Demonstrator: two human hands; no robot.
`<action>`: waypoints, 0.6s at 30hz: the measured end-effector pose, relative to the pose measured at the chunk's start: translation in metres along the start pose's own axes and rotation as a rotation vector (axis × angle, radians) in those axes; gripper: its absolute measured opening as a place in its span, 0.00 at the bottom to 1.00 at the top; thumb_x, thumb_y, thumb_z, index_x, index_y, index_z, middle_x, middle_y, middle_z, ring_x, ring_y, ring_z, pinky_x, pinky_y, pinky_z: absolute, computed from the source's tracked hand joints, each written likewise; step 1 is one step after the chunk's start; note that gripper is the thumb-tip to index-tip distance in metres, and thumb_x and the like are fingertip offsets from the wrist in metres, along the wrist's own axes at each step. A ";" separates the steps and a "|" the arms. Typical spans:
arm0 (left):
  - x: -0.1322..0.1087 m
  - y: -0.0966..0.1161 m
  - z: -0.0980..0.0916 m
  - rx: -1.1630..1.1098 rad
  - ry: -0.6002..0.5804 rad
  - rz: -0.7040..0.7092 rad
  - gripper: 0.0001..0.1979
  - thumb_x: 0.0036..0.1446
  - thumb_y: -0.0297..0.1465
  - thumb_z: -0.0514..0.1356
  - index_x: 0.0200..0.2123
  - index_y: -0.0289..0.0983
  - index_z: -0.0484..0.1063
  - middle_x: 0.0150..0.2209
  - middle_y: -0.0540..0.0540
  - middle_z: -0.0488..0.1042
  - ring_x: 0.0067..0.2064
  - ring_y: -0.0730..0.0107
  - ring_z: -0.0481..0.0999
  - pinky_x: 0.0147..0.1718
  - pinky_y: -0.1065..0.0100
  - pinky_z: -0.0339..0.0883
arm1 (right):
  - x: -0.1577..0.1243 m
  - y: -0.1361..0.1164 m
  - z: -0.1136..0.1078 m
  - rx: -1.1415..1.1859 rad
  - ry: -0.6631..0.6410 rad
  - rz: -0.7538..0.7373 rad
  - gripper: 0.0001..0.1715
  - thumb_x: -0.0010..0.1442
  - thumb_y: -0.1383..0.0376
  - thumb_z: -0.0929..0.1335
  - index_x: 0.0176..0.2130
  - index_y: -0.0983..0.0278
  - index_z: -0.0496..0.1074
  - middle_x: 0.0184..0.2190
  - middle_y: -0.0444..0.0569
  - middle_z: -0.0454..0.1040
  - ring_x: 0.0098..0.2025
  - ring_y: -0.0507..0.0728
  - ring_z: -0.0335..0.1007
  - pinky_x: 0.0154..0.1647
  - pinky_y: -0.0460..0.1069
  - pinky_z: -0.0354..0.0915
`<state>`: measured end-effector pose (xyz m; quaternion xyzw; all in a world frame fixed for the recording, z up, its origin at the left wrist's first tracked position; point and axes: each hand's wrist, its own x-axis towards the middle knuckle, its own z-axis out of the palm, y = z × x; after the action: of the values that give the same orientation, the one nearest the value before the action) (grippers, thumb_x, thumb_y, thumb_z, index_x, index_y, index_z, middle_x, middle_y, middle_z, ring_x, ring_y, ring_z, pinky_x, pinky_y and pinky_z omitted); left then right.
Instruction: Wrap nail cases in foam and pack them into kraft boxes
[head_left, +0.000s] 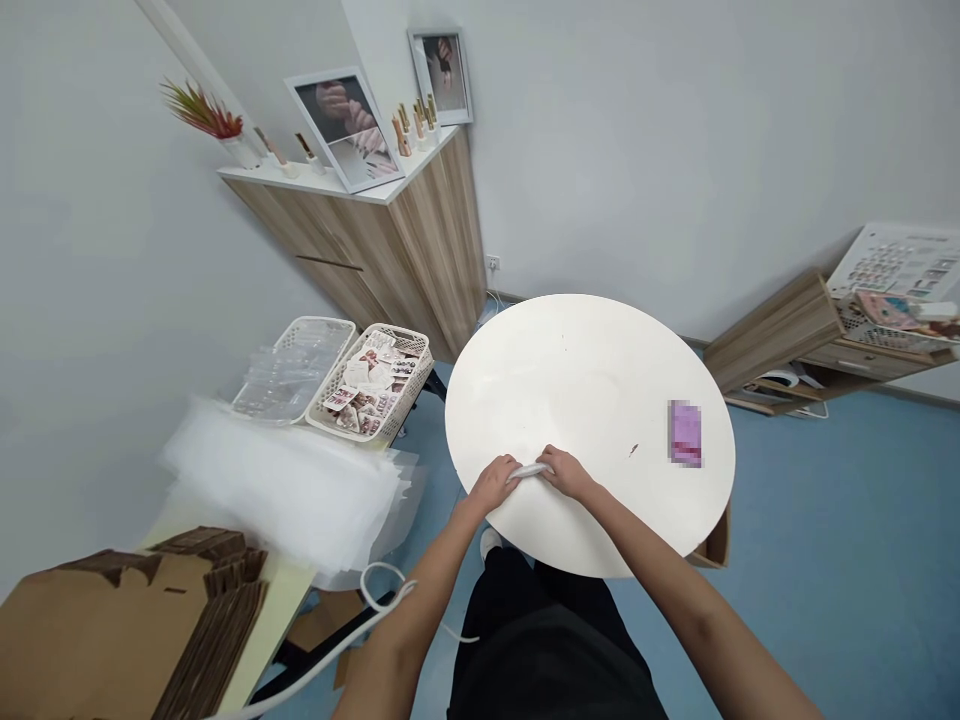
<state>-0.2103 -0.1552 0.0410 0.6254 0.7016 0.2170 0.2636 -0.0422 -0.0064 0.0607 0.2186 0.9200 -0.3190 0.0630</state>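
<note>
Both my hands meet at the near edge of a round white table (585,360). My left hand (495,482) and my right hand (566,473) are each closed on an end of a small white rolled or folded piece (529,470), held just above the tabletop. I cannot make out what the piece is. A pink blurred object (685,433) lies on the table to the right of my right hand. A tiny dark speck (634,449) sits between them.
To the left stand two white baskets (373,385), one with printed cards, the other with clear bags, beside a pile of white foam sheets (285,485) and flat cardboard boxes (135,620). A wooden cabinet (390,230) with framed pictures stands behind. Shelves (825,335) stand at right.
</note>
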 end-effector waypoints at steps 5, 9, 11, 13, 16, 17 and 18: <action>0.015 -0.010 -0.001 -0.019 0.063 -0.218 0.12 0.63 0.34 0.53 0.48 0.42 0.67 0.39 0.47 0.73 0.43 0.61 0.73 0.41 0.63 0.67 | 0.022 0.003 -0.006 0.083 0.021 0.106 0.14 0.61 0.67 0.64 0.48 0.59 0.67 0.37 0.44 0.74 0.38 0.55 0.69 0.37 0.47 0.59; 0.027 -0.016 0.002 0.024 0.120 -0.314 0.12 0.61 0.33 0.55 0.48 0.41 0.67 0.39 0.45 0.72 0.44 0.59 0.72 0.42 0.61 0.66 | 0.040 0.010 -0.005 0.081 0.029 0.144 0.15 0.61 0.65 0.66 0.49 0.60 0.65 0.38 0.45 0.73 0.40 0.56 0.68 0.39 0.48 0.59; 0.031 -0.017 0.004 0.047 0.143 -0.331 0.10 0.60 0.33 0.56 0.45 0.39 0.69 0.42 0.42 0.71 0.47 0.56 0.69 0.45 0.58 0.65 | 0.047 0.015 -0.004 0.044 0.057 0.135 0.14 0.59 0.65 0.69 0.46 0.61 0.68 0.44 0.49 0.72 0.46 0.58 0.66 0.45 0.49 0.60; 0.033 -0.017 0.007 0.084 0.164 -0.348 0.08 0.59 0.33 0.57 0.41 0.39 0.70 0.43 0.41 0.69 0.48 0.54 0.68 0.46 0.56 0.64 | 0.053 0.020 -0.001 0.001 0.071 0.134 0.14 0.58 0.64 0.70 0.45 0.61 0.70 0.47 0.52 0.70 0.50 0.60 0.63 0.48 0.51 0.61; 0.035 -0.015 0.009 0.153 0.204 -0.357 0.09 0.58 0.33 0.57 0.43 0.39 0.70 0.43 0.42 0.68 0.48 0.54 0.68 0.46 0.55 0.65 | 0.059 0.023 0.001 -0.061 0.062 0.144 0.15 0.58 0.62 0.70 0.46 0.60 0.72 0.48 0.53 0.69 0.51 0.62 0.62 0.49 0.54 0.62; 0.036 -0.013 0.009 0.178 0.226 -0.351 0.13 0.57 0.32 0.57 0.46 0.39 0.69 0.45 0.41 0.69 0.49 0.54 0.68 0.47 0.54 0.65 | 0.059 0.023 0.002 -0.086 0.070 0.144 0.16 0.58 0.61 0.70 0.47 0.60 0.72 0.49 0.53 0.69 0.52 0.62 0.62 0.50 0.55 0.62; 0.036 -0.012 0.009 0.203 0.252 -0.336 0.17 0.57 0.32 0.57 0.51 0.39 0.67 0.49 0.39 0.68 0.52 0.52 0.67 0.49 0.52 0.64 | 0.059 0.021 0.003 -0.115 0.091 0.138 0.17 0.58 0.60 0.70 0.48 0.60 0.71 0.50 0.54 0.69 0.53 0.63 0.61 0.52 0.57 0.61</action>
<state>-0.2161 -0.1214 0.0229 0.4913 0.8414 0.1746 0.1420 -0.0857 0.0282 0.0315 0.2918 0.9215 -0.2501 0.0556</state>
